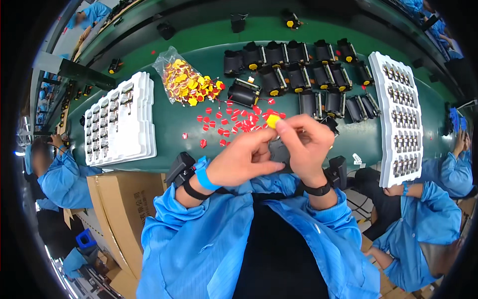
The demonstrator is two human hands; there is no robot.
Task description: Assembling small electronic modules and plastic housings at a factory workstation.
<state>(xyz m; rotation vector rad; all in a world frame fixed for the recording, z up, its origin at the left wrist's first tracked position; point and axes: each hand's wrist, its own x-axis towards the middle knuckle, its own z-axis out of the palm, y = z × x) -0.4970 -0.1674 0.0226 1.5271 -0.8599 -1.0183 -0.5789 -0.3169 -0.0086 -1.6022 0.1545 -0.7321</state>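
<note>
Yellow piece (273,121) approx. 2 o'clock from view ctr, pinched btwn R hand (309,147) thumb & index. L hand (238,159) beside, half-curled, thumb out; can't tell if it grips anything. Red pcs (224,121), 12 o'clock, on table (169,144). Cardboard box (122,204), 8 o'clock: dark printed chars.

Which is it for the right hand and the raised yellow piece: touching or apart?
Touching. In the head view, the right hand has its thumb tip against the yellow piece, with no gap showing.
</note>
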